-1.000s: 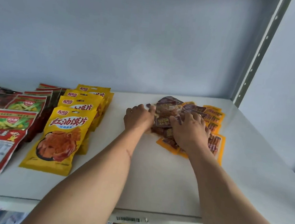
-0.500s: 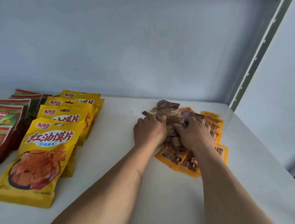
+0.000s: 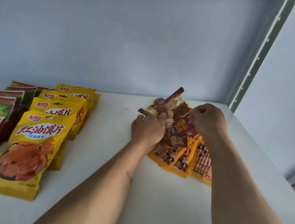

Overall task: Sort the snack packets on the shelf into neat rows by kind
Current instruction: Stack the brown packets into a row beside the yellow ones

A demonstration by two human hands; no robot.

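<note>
Brown packets (image 3: 178, 130) heaped on orange packets (image 3: 183, 159), right of shelf (image 3: 154, 200) centre. Left hand (image 3: 148, 129) curled on heap's left edge; right hand (image 3: 206, 121) pinches one brown packet. Advise: lift brown ones clear together, keep orange row flat.

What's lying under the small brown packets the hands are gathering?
Under the brown packets lie orange packets, fanned on the shelf. Their upper ends are covered by the brown ones and both hands.

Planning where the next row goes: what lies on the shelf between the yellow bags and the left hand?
Nothing: in the head view the white shelf is bare between the yellow bags and the left hand.
</note>
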